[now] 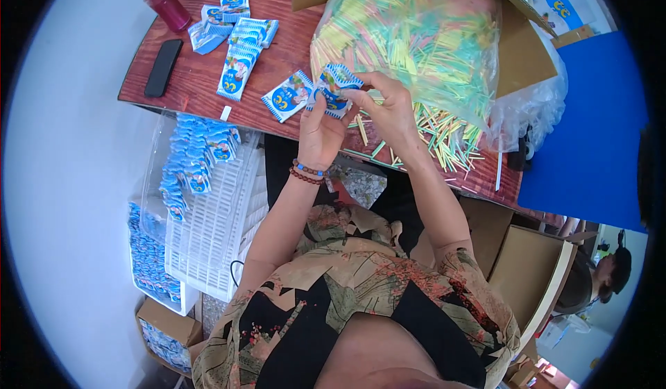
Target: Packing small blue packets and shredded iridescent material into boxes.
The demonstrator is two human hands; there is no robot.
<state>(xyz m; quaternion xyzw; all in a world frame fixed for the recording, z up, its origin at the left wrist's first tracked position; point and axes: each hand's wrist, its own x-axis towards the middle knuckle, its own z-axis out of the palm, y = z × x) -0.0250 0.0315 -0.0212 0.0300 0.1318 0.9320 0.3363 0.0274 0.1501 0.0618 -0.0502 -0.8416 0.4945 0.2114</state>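
Observation:
Over the front part of the dark red wooden table (201, 83), a small blue-and-white packet (337, 83) is between my two hands. My left hand (321, 136) grips it from below, thumb across its front. At its right edge, my right hand (392, 111) pinches it with thumb and fingers. Whether more than one packet is held, I cannot tell. Another packet of the same kind (284, 97) lies flat just left of my left hand. Loose pastel sticks (451, 139), yellow, green and pink, lie beside my right wrist.
A clear bag of pastel sticks (409, 35) fills a cardboard box (534, 59) at the back. Further left are overlapping packets (239, 70), a black phone (164, 68) and a red cylindrical container (166, 7). Below left, white crates (208, 229) carry packets. A person (596, 278) is at far right.

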